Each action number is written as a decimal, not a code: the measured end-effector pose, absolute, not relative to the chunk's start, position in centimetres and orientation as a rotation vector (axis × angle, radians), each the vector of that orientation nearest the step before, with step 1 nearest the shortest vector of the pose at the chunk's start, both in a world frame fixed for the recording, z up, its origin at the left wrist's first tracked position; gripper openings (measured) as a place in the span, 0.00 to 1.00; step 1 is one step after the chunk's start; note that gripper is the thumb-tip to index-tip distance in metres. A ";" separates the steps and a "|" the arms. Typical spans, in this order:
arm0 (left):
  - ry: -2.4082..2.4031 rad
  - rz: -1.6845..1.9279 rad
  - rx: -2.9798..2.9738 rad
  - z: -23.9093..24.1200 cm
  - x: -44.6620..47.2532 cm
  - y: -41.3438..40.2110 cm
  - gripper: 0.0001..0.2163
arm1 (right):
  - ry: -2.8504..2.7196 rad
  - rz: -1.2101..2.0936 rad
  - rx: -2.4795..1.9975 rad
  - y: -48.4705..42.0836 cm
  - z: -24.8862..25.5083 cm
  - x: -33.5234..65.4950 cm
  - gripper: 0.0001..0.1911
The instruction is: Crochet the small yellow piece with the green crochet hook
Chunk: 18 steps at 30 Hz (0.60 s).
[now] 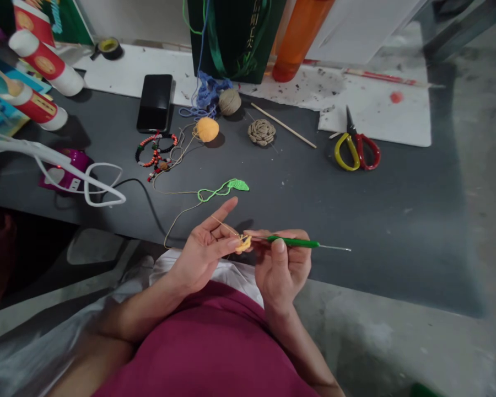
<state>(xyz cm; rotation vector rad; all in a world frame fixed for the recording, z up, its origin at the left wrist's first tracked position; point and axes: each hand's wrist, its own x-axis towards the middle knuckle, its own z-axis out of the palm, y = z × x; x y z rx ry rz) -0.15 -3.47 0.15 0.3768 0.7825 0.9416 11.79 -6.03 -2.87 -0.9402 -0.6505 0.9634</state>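
My left hand (pixel 209 245) pinches a small yellow crochet piece (pixel 243 243) between thumb and fingers, its index finger raised with a thin yarn strand running over it. My right hand (pixel 281 264) grips a crochet hook (pixel 295 242) by its green handle. One metal end of the hook points right, past the hand; the other reaches the yellow piece, where its tip is hard to make out. Beyond the hands lies a green crocheted leaf (pixel 238 185) with a loose yarn tail. A tan strand trails from the left hand's side toward a yellow yarn ball (pixel 207 129).
Further back on the grey table (pixel 397 220) are a black phone (pixel 155 103), beaded bracelets (pixel 157 153), blue yarn (pixel 210 91), a tan crocheted rosette (pixel 262 132), a wooden stick (pixel 284 125) and scissors (pixel 356 144). White cables (pixel 66 160) cross the left side. An orange bottle (pixel 300 41) stands behind.
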 end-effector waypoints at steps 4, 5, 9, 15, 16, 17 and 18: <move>0.781 0.947 0.362 0.1 -0.4 -3.4 0.32 | -0.705 0.973 -0.967 -6.1 -3.1 12.1 0.04; 0.776 0.950 0.353 0.0 -0.4 -3.4 0.30 | -0.716 0.975 -0.965 -6.1 -3.1 12.1 0.03; 0.735 0.949 0.340 -0.4 -0.4 -3.4 0.23 | -0.726 0.973 -0.993 -6.0 -3.2 12.3 0.03; 0.730 0.941 0.369 -0.5 -0.4 -3.6 0.19 | -0.684 1.075 -1.006 -6.0 -3.1 12.5 0.06; 0.736 0.936 0.379 -0.5 -0.3 -3.7 0.19 | -0.672 1.098 -0.999 -6.0 -3.1 12.5 0.07; 0.746 0.935 0.394 -0.5 -0.3 -3.7 0.19 | -0.664 1.113 -0.981 -6.0 -3.2 12.3 0.08; 0.757 0.939 0.415 -0.6 -0.2 -3.8 0.20 | -0.661 1.118 -0.953 -6.0 -3.3 12.2 0.08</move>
